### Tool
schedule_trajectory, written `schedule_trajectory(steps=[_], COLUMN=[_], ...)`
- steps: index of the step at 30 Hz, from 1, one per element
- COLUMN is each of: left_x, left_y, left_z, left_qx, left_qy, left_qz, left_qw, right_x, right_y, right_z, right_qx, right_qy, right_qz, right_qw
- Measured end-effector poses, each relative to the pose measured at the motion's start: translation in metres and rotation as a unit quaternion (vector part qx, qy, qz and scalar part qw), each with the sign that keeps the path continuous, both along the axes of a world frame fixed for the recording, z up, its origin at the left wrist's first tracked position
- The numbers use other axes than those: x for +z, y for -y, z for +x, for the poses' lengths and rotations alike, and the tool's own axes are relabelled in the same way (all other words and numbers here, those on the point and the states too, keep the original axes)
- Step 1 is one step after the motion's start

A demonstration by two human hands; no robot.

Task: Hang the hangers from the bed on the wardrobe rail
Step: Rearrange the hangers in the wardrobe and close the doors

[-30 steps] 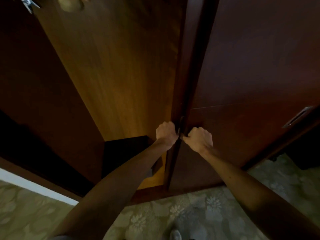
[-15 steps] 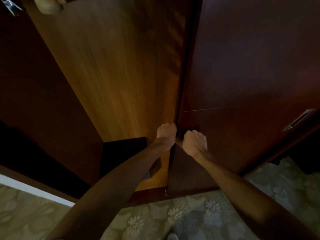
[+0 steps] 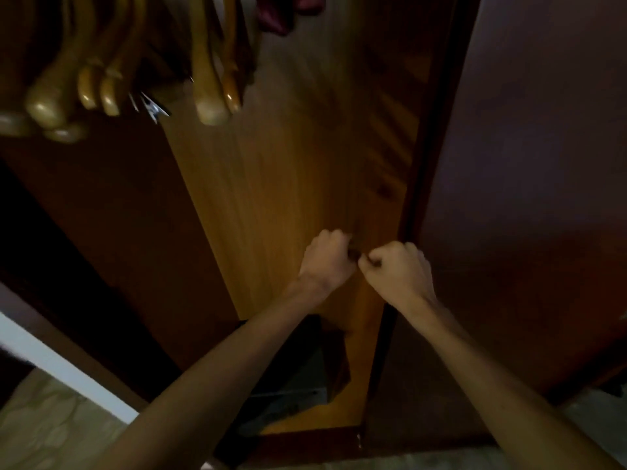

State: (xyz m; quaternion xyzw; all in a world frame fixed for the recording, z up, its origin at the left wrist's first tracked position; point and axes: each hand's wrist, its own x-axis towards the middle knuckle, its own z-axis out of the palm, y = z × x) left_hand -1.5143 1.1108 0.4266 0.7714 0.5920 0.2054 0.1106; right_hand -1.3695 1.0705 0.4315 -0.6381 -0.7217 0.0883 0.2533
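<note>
At upper left we noted the row of pale, rounded-end wooden hangers (image 3: pixel 112 79) suspended inside the wardrobe, presumably from the rail, which was out of view; no bed was in view. A small metal clip (image 3: pixel 152 108) hung among them. Our left hand (image 3: pixel 327 257) was curled into a fist before the honey-coloured wooden inner panel (image 3: pixel 278 198), and our right hand (image 3: pixel 398 266) was curled likewise beside the dark brown wardrobe door (image 3: pixel 526 198). Both sets of fingers seemed to pinch something small and dark between them; we could not identify it.
</note>
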Motion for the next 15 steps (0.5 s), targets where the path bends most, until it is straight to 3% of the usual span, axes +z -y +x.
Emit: schedule_trajectory(steps=[6,11,15], left_x=[0.105,0.177,0.222], left_y=[0.014,0.037,0.033], left_z=[-0.069,-0.101,-0.123], left_qx=[0.031,-0.010,0.003], left_qy=[0.082,0.242,0.291], left_qz=[0.162,0.166,0.214], left_qw=[0.983,0.956,0.933], right_x=[0.121,0.187,0.225], right_y=[-0.003,-0.012,-0.024], right_z=[-0.050,-0.079,-0.105], right_qx=[-0.002,-0.014,-0.055], right_qy=[-0.071,-0.137,-0.149], right_qz=[0.130,0.192,0.263], right_qw=[0.989,0.972,0.952])
